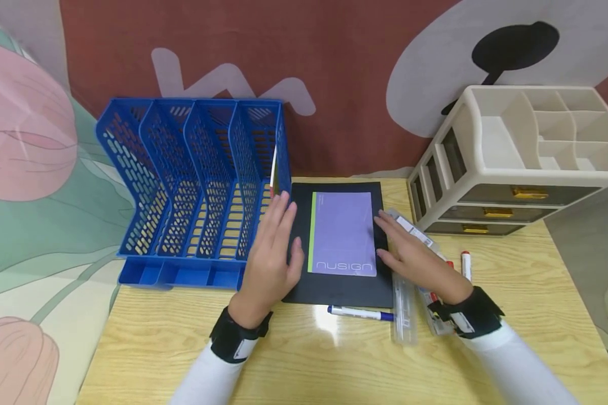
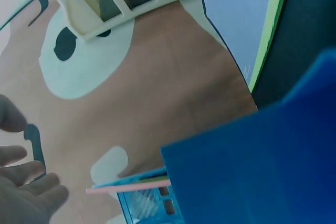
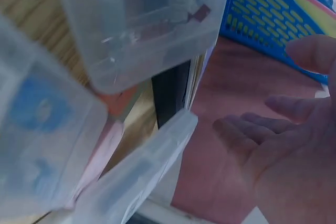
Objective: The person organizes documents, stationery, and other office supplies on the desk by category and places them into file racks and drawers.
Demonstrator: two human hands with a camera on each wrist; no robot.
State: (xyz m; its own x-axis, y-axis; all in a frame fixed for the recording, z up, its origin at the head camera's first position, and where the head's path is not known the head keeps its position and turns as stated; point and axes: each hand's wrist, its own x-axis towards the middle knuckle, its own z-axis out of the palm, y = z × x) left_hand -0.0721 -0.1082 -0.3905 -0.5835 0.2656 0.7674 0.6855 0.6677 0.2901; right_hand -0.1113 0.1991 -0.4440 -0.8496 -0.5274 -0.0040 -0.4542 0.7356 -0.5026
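A purple notebook (image 1: 342, 233) with a green spine strip lies on a larger black folder or board (image 1: 336, 289) on the table. To its left, my left hand (image 1: 271, 253) has its fingers straight, near the right end of a blue file rack (image 1: 182, 259). My right hand (image 1: 410, 256) hovers at the notebook's right edge, fingers extended and nothing held. Both wrist views show the left hand (image 2: 29, 190) and right hand (image 3: 294, 140) with relaxed fingers. A thin book or booklet (image 1: 273, 171) stands in the rack's rightmost compartment.
Clear plastic cases (image 1: 404, 315) lie under and beside my right forearm. A blue-capped marker (image 1: 361, 313) lies below the black folder, a red-capped marker (image 1: 466, 265) farther right. At the back right stands a white drawer organizer (image 1: 486, 180).
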